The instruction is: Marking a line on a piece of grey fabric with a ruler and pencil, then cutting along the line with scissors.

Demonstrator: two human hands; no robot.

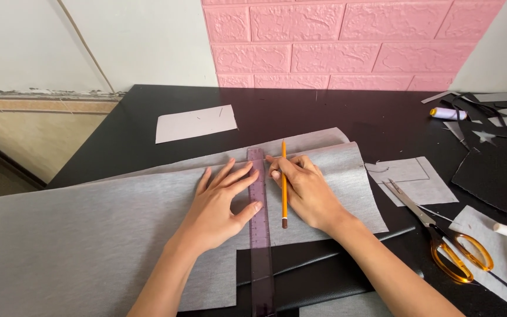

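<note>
One purple ruler (260,235), one orange pencil (284,185) and one pair of orange-handled scissors (441,232) lie on the black counter (324,114), with one large grey fabric sheet (77,235) and several smaller cut pieces at the right. The ruler's near end is cut off by the frame. The left hand (218,205) lies flat, fingers spread, pressing the ruler onto the fabric. The right hand (303,188), just right of it, pinches the pencil, tip pointing far.
</note>
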